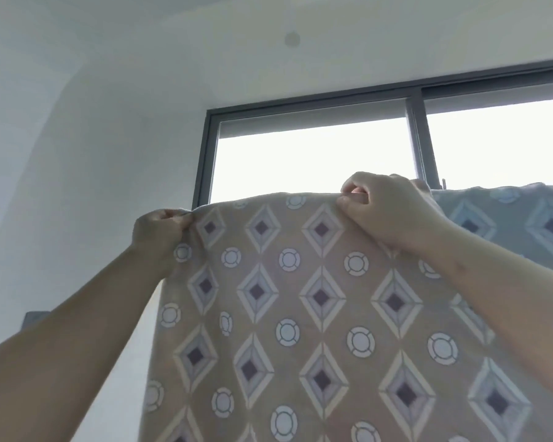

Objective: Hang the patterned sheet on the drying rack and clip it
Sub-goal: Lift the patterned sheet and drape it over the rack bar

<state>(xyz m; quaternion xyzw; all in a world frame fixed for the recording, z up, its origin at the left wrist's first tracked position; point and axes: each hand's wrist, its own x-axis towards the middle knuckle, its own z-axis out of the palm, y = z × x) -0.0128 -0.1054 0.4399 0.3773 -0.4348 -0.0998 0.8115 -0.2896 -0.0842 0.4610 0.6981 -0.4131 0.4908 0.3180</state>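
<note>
Dark-framed window point(300, 161), bright outside, white wall point(109, 138), round fitting point(292, 39) on white ceiling point(173, 27)

The left forearm point(77, 330) and right forearm point(508, 282) are bare along their whole visible length. The left hand point(158, 234) and right hand point(393, 212) are bare too, with plain wrists.

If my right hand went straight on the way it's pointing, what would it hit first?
Past the patterned sheet it grips, the right hand points up toward the window, probably the first thing met, though depth is unclear.
</note>
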